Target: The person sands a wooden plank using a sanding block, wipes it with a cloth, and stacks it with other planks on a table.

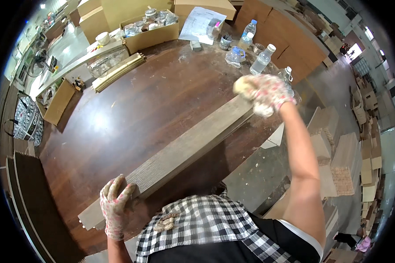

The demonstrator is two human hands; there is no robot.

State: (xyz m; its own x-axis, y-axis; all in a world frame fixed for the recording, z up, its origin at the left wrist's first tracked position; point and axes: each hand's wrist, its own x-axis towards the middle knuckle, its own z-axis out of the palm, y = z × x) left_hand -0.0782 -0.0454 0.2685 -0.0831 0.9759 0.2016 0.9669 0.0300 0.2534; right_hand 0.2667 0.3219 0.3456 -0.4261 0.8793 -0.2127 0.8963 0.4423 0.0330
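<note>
From my remote post I see the left fingers [127, 190] loosely parted, resting on one end of a long grey board [186, 142]; it slants across the bench [140, 103] toward the blurred right fingers [259, 84], which grip a pale wad [243, 87]

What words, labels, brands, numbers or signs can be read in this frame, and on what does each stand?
None can be read with confidence.
White paper sheet at the back of the table: faint marks, too small to read.
Clear plastic bottle with a blue cap: label too small to read.
Black-and-white patterned bag at left: possible lettering, too small to make out.
Long grey-brown board: no writing visible.
</note>
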